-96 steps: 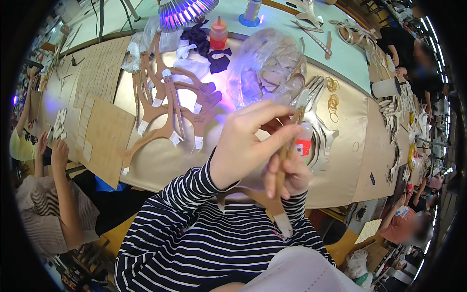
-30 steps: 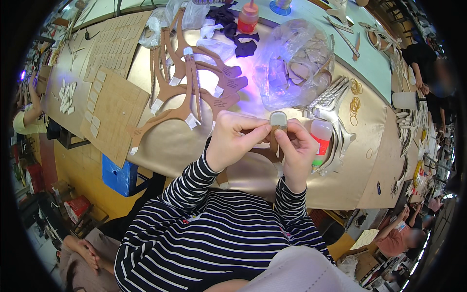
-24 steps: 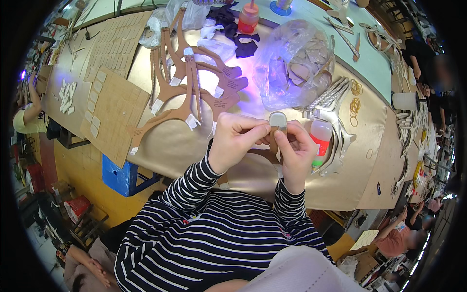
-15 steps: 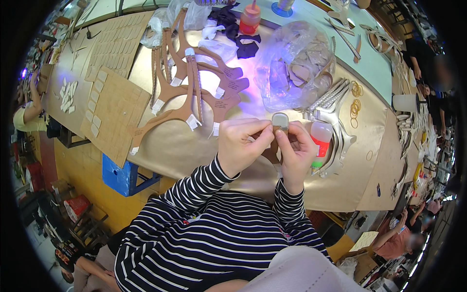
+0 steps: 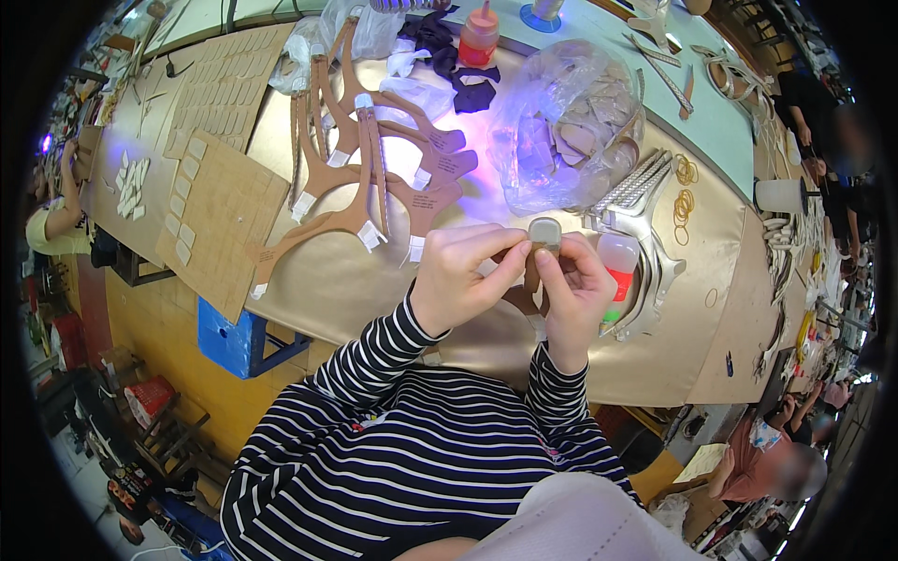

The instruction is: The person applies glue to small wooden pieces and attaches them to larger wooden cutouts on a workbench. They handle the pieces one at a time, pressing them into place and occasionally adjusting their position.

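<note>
Head view: on the gold-covered worktop [image 5: 720, 327], the clear bag of scraps [image 5: 566, 126] serves as landmark. The left hand [image 5: 468, 276] and right hand [image 5: 571, 294] are both just on the near side of the bag. Each is closed, thumb against fingers, pinching the grey-tipped brown strap [image 5: 544, 231]. The strap's rounded tip stands up between the hands, pointing toward the bag. About three seconds ago the strap slanted, its pale end hanging below the right hand; the left hand was higher, and another person's hands were visible to the left. Now a blue stool [image 5: 229, 341] shows, well left and on the near side of the bag. Compared with half a second ago, the grip is nearly the same.

Left of the bag lie brown forked straps [image 5: 351, 224]; to its right, rubber bands [image 5: 685, 210]. Toward its near right are silver straps [image 5: 645, 224] and a red-labelled bottle [image 5: 619, 271], just beside the right hand.
</note>
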Tool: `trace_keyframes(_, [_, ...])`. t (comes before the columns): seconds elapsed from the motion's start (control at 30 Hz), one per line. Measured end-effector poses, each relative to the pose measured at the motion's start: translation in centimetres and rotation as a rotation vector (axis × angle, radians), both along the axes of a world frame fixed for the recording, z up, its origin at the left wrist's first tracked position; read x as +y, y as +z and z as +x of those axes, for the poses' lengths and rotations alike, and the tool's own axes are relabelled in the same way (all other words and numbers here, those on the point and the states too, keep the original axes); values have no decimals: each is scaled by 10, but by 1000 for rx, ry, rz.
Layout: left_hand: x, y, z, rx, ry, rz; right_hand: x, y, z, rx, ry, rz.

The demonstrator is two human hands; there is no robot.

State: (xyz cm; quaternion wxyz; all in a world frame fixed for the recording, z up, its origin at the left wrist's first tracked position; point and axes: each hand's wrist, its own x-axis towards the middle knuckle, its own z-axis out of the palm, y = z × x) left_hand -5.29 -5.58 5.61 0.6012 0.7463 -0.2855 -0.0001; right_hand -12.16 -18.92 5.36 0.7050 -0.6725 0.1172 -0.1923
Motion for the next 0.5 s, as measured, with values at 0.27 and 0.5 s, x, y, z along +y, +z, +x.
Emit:
trace_keyframes(0.27, [-2,-6,-4,328,10,-118,4,-5,-2,9,19,89])
trace_keyframes(0.5, [-5,-11,-6,441,-39,-193,2,-3,-2,34,32,118])
